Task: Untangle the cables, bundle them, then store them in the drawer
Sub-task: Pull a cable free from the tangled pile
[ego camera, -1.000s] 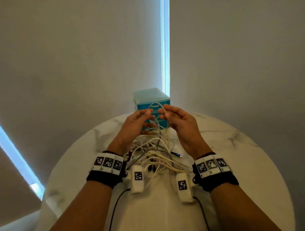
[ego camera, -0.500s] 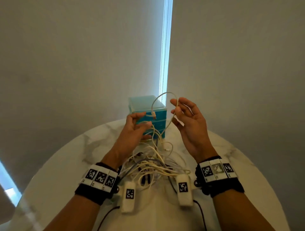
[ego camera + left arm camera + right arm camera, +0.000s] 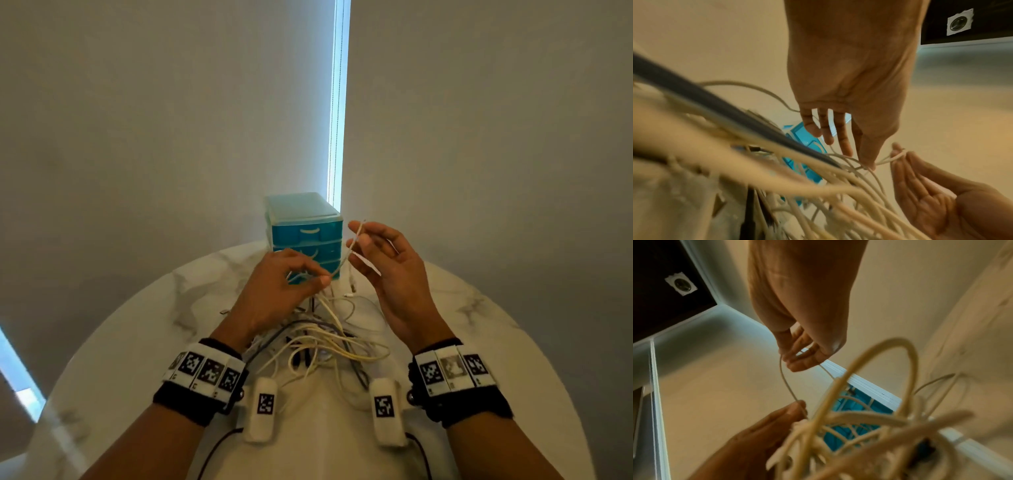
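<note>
The task is at an early stage: the right hand (image 3: 387,270) pinches one cream cable (image 3: 346,260) raised above the tangle of cables (image 3: 329,339) on the near middle of the desk (image 3: 137,325), while the left hand (image 3: 277,291) grips the same strand lower down. Nothing looks bundled, and the teal drawer unit (image 3: 305,229) at the far edge has all drawers closed, with the crossing loops likely to snag the pull
</note>
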Motion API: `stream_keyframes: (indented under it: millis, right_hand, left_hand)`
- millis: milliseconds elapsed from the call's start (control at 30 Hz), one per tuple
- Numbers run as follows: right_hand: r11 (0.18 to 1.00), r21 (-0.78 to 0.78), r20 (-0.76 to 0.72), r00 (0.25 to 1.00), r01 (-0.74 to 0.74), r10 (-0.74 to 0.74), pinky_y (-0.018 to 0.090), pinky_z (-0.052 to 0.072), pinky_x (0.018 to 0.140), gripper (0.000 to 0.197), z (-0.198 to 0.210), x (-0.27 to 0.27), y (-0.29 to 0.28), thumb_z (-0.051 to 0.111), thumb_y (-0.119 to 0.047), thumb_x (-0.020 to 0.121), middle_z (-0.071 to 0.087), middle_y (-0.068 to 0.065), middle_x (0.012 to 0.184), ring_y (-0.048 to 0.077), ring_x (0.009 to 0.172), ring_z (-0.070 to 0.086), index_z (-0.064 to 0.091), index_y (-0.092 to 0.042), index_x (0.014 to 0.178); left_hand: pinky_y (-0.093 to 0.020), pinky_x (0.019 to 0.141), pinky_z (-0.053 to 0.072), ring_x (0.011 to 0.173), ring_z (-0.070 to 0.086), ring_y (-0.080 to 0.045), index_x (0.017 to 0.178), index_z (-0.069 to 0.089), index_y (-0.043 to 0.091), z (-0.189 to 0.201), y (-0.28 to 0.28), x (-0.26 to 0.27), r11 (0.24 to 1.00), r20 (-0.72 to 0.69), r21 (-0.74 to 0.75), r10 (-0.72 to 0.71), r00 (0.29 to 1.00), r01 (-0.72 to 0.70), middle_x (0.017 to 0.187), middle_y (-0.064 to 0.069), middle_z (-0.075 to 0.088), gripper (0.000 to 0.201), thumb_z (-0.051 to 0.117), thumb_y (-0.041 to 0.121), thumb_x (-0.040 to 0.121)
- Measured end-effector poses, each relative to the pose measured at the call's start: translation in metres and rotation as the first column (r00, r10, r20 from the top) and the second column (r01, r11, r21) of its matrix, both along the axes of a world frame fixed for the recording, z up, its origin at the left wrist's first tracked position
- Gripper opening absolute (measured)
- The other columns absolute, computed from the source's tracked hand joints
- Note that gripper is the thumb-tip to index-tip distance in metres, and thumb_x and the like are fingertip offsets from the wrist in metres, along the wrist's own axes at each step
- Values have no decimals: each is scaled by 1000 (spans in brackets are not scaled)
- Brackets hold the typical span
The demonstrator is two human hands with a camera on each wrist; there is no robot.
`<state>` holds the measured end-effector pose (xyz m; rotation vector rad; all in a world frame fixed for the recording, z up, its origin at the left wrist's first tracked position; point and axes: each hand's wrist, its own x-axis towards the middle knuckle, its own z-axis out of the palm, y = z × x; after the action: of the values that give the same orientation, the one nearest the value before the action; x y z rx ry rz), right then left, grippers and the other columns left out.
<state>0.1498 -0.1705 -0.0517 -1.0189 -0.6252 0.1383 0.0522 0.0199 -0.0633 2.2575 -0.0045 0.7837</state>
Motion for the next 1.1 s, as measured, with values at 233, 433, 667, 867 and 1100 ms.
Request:
stream_keyframes:
  millis: [233, 433, 667, 867, 1100]
  right_hand:
    - [856, -489, -35, 984, -171, 177, 36, 63, 91, 16, -34, -8, 23, 75, -9, 98, 83, 10, 110, 24, 102, 80, 76, -8, 114]
    - [870, -492, 102, 992, -14, 73, 29, 64, 78, 19, -26, -16, 30, 83, -23, 95, 81, -3, 107, 16, 95, 80, 78, -22, 113]
    - [876, -442, 178, 976, 194, -126, 22, 61, 70, 9, -21, -16, 26, 80, -24, 97, 82, -6, 96, 9, 88, 76, 83, -23, 105]
    - [906, -359, 97, 975, 224, -202, 31, 63, 76, 7, -16, -10, 25, 74, -15, 100, 81, 0, 97, 17, 90, 79, 77, -15, 106]
    - [932, -143, -67, 936, 333, -345, 34, 65, 85, 10, -6, 1, 15, 70, -18, 103, 78, -9, 92, 16, 95, 78, 74, -15, 112]
  left_hand:
    - [-2, 75, 39, 98, 65, 2, 103, 75, 27, 5, 13, -7, 980, 203, -118, 181, 962, -159, 99, 15, 74, 6, 74, 31, 99]
    - [-3, 78, 43, 100, 69, 1, 106, 77, 30, 11, 10, -11, 966, 203, -232, 160, 966, -111, 101, 17, 77, 9, 75, 36, 98]
    - [-9, 85, 50, 108, 65, 3, 118, 76, 42, 7, 6, -11, 981, 107, -194, 32, 994, -11, 116, 21, 74, 20, 72, 43, 98]
    - [-20, 96, 49, 114, 59, -3, 119, 71, 45, 0, 14, -9, 998, -210, -38, -57, 976, 50, 133, 14, 58, 27, 79, 39, 94]
    - [-9, 88, 42, 110, 58, -4, 100, 70, 38, 2, 29, -7, 998, -137, -16, 65, 988, -68, 132, 12, 56, 24, 76, 16, 94]
